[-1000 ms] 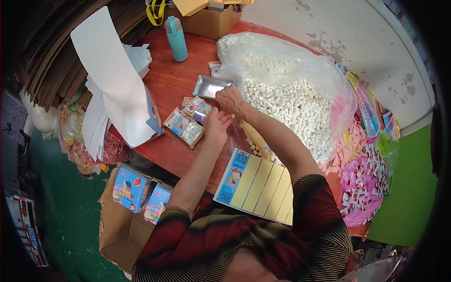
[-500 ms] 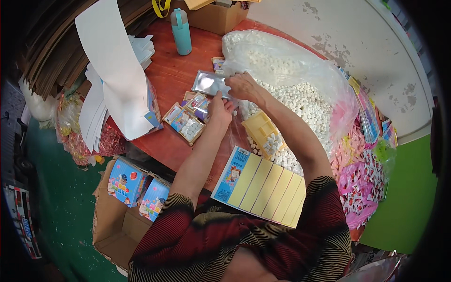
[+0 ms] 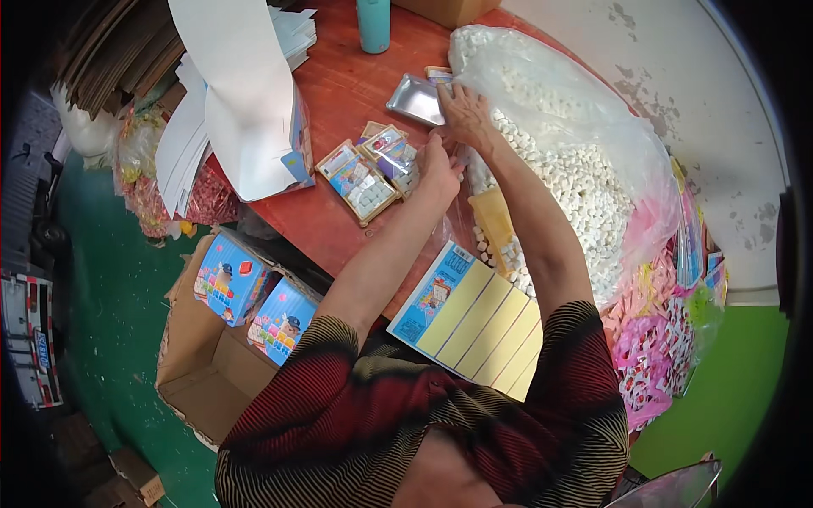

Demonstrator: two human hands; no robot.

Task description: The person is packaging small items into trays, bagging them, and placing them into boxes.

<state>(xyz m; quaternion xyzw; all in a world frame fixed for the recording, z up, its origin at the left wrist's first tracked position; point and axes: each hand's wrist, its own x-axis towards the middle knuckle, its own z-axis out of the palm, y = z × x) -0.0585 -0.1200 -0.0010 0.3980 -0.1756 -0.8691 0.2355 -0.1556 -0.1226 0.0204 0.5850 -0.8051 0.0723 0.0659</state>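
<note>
A shiny silver rectangular tray [image 3: 417, 100] lies on the red table near the plastic bag. Over its right end my right hand [image 3: 466, 118] rests with fingers spread. My left hand [image 3: 439, 169] is just below, its fingers curled together close to the tray's near corner; what they pinch, if anything, is hidden. Beside my left wrist lie clear-topped packs of small white pieces, one pack [image 3: 362, 188] in front and another pack [image 3: 391, 154] partly over a third. To the right, a large clear bag [image 3: 508, 63] spills many small white pieces [image 3: 584, 199].
A yellow plastic tray [image 3: 491, 222] stands among the white pieces. A yellow-striped printed card sheet [image 3: 474, 317] lies before me. Blue printed boxes [image 3: 229, 278] sit in a cardboard carton [image 3: 190, 381] at left. White card sheets [image 3: 241, 110], a turquoise bottle [image 3: 373, 25] and pink packets [image 3: 639, 356] surround the work area.
The view has shifted, so the table things sit higher and farther right. My right hand's fingers have spread over the tray's end, and my left hand has drawn slightly below the tray.
</note>
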